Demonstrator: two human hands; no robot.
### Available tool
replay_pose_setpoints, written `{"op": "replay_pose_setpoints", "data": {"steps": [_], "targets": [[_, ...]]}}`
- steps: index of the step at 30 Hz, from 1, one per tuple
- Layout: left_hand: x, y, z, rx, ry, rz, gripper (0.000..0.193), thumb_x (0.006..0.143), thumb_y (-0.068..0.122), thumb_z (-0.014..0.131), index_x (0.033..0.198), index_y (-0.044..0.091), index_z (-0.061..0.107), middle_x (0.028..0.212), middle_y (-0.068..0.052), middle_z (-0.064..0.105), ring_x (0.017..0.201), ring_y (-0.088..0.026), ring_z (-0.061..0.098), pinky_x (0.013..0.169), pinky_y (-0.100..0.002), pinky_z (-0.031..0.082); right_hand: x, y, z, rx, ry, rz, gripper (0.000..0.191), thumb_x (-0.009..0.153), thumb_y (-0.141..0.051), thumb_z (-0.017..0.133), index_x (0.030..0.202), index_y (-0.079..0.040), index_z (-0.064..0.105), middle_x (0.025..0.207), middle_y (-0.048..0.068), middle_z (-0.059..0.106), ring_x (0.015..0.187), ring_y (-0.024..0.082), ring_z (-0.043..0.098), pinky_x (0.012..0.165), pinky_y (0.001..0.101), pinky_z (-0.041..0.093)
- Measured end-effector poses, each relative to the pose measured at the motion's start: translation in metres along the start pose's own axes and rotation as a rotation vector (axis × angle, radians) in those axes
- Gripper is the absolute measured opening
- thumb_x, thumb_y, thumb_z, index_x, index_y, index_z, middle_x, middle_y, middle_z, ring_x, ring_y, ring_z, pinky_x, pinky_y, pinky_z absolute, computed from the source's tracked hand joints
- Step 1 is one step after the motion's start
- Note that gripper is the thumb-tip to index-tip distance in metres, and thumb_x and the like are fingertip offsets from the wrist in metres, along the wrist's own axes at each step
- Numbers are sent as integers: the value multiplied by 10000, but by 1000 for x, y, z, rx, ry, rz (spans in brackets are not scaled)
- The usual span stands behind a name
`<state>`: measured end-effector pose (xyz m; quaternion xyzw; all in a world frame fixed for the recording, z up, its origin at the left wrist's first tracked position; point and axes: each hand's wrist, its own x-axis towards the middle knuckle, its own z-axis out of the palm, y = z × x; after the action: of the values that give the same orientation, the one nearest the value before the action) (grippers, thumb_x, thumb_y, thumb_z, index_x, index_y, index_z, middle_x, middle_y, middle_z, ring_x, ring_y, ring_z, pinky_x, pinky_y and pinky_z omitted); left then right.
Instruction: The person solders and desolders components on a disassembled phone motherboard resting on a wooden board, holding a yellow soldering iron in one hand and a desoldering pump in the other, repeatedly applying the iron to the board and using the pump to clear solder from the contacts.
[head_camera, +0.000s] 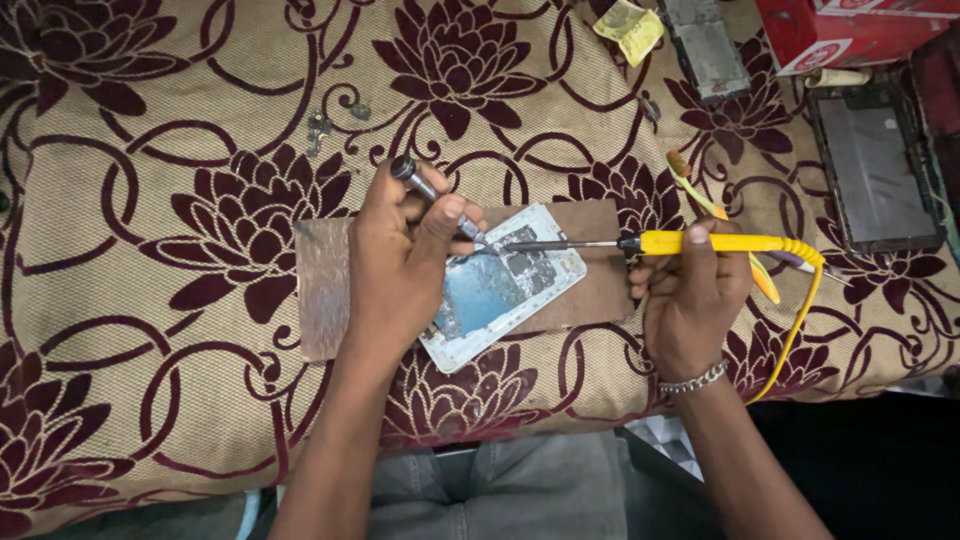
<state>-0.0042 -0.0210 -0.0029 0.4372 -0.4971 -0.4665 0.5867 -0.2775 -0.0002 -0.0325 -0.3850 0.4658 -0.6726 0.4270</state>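
An opened white phone (505, 290) lies tilted on a brown wooden board (322, 290), its blue inside and circuit parts exposed. My left hand (400, 260) holds a small metal screwdriver (432, 192) whose tip rests on the phone's upper edge. My right hand (690, 295) grips a yellow-handled soldering iron (700, 243). The iron's dark tip (530, 246) reaches left and meets the phone near the screwdriver tip. A yellow cord (800, 310) runs down from the iron's handle past my wrist, which wears a metal bracelet (690, 380).
Everything lies on a beige cloth with maroon flowers (150, 200). A dark tablet-like screen frame (875, 165) lies at the right, a grey metal plate (705, 45) and yellow crumpled paper (630, 28) at the top, a red box (840, 30) top right. Small screws (320, 125) lie upper left.
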Motion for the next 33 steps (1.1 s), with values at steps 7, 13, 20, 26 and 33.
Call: {"op": "replay_pose_setpoints", "data": {"steps": [7, 13, 20, 26, 33], "targets": [[1, -2, 0, -82, 20, 48, 213, 1075, 217, 591, 1144, 40, 495, 931, -90, 736, 901, -157, 766, 714, -247, 652, 1, 0, 1, 8, 2, -6, 168, 1120, -199, 556, 1186, -55, 500, 800, 124, 665, 596, 194, 651, 522, 277, 545], [4, -4, -1, 3, 11, 80, 207, 1067, 241, 578, 1114, 49, 516, 914, -94, 753, 887, -154, 789, 691, -242, 675, 2, 2, 1, 15, -10, -21, 166, 1126, -196, 555, 1185, -52, 497, 796, 129, 661, 600, 196, 652, 522, 273, 538], [2, -3, 0, -1, 16, 24, 226, 1051, 250, 594, 1110, 48, 512, 910, -100, 759, 888, -152, 791, 691, -244, 672, 1, 2, -1, 10, -15, -12, 166, 1130, -204, 555, 1174, -56, 493, 792, 127, 660, 590, 189, 646, 512, 272, 531], [2, -4, -1, -30, 4, 24, 300, 1057, 323, 578, 1145, 47, 499, 930, -96, 759, 888, -155, 782, 699, -242, 649, 1, 2, 0, 10, -6, -2, 159, 1127, -202, 548, 1171, -59, 492, 796, 124, 664, 584, 187, 644, 508, 272, 529], [3, -5, -1, -30, -7, 31, 300, 1071, 334, 551, 1129, 48, 482, 918, -96, 735, 851, -148, 766, 664, -241, 638, 1, 2, 1, 14, -21, -19, 161, 1132, -199, 547, 1171, -52, 492, 799, 125, 663, 591, 185, 644, 518, 268, 531]]}}
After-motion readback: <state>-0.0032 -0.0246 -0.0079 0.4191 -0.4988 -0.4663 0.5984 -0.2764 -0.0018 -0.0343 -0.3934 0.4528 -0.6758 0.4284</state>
